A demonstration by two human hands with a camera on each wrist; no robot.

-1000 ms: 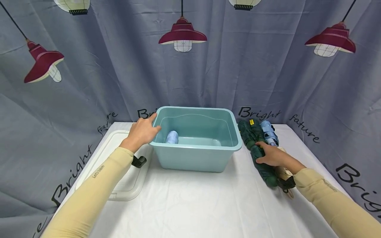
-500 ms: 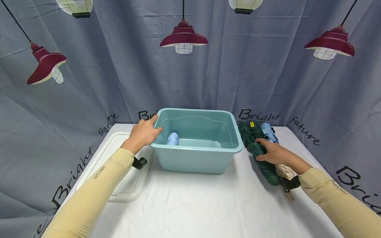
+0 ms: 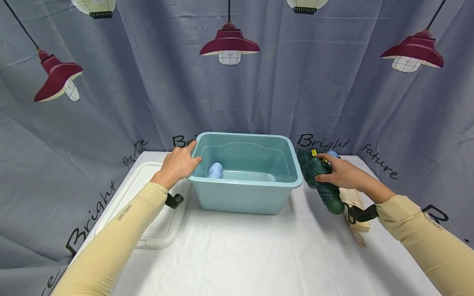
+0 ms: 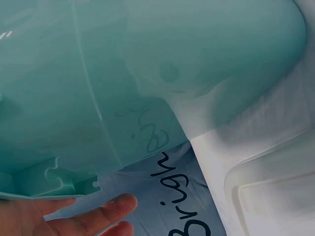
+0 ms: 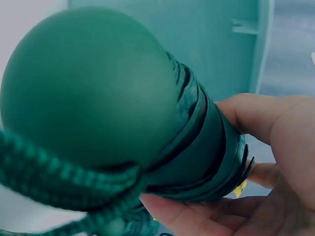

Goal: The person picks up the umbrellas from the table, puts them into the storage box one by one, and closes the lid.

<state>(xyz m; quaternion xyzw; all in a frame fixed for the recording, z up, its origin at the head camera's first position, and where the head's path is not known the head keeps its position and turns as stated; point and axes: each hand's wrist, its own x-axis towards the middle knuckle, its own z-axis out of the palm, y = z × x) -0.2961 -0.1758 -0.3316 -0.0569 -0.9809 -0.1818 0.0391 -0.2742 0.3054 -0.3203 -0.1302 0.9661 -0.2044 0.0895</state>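
Observation:
In the head view my right hand [image 3: 340,174] grips a dark green folded umbrella [image 3: 326,190], thumb on one side and fingers on the other. Its rounded green end [image 5: 88,93] and cord loop fill much of the right wrist view. Beside it lie another green folded umbrella [image 3: 305,166], a partly hidden blue one [image 3: 333,154] and a beige one [image 3: 352,198]. My left hand [image 3: 178,165] rests at the left rim of a teal plastic bin [image 3: 242,197], thumb over the edge. Its visible fingers [image 4: 106,211] extend loosely outside the bin. A light blue folded umbrella [image 3: 215,170] is inside the bin.
A whitish lid [image 3: 157,232] lies flat on the white-covered table [image 3: 240,255], left of the bin and under my left forearm. A grey-blue curtain [image 3: 259,94] printed with lamps and lettering hangs behind and along both sides.
My right hand has lifted the near end of one green umbrella and shifted slightly away from me, uncovering more of the beige umbrella. My left hand stays at the bin's rim.

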